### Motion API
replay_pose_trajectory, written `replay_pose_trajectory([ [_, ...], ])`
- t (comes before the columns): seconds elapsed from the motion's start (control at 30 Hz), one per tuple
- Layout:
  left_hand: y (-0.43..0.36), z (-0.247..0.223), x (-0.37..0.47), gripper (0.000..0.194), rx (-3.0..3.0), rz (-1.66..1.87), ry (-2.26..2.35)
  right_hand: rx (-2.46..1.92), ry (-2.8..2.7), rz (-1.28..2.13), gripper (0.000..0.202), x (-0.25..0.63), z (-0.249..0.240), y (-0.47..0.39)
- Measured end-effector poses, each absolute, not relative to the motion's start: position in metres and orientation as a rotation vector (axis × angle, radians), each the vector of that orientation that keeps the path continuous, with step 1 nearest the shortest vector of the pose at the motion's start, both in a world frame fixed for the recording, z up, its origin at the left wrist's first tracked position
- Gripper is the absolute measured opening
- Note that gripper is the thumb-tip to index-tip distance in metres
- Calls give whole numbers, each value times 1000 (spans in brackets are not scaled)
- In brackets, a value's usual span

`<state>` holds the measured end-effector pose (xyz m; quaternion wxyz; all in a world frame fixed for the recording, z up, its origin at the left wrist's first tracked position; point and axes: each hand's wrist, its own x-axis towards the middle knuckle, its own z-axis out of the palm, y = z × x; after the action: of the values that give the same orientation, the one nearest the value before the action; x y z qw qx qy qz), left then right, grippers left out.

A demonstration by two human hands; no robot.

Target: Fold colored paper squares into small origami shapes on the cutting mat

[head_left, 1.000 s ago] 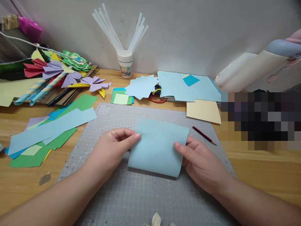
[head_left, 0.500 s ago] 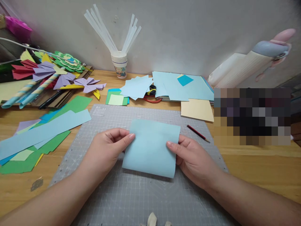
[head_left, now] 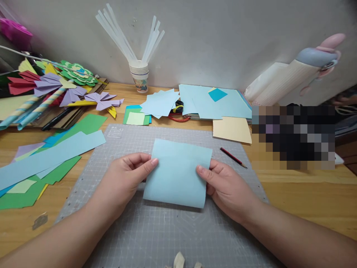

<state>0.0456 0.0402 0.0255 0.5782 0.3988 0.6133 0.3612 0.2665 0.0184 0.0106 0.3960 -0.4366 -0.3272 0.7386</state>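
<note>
Both hands hold a light blue square sheet of paper (head_left: 177, 175) just above a grey cutting mat (head_left: 139, 238). My left hand (head_left: 131, 173) pinches its left edge, thumb on top and fingers behind. My right hand (head_left: 223, 178) grips the right edge the same way, its fingers partly hidden behind the sheet. The paper bows slightly, its lower edge curving. To the right of the sheet, a dark red and black pencil (head_left: 233, 158) lies on the mat.
Colored paper strips and offcuts (head_left: 52, 158) lie at left, below folded paper flowers (head_left: 50, 83). Paper cups (head_left: 139, 76) hold white strips by the wall. Light blue sheets (head_left: 192, 98) and a beige piece (head_left: 232, 130) lie behind the mat. A pixelated patch covers the right side.
The whole view has shifted slightly, so everything sits a little further left. Both hands keep the same hold on the light blue paper.
</note>
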Motion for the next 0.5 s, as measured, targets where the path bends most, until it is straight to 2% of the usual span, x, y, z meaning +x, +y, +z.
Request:
replay_pose_trajectory([
  [0.5,40,24,45,34,880,768,1391,-1118,-832,1876,34,268,10,18],
])
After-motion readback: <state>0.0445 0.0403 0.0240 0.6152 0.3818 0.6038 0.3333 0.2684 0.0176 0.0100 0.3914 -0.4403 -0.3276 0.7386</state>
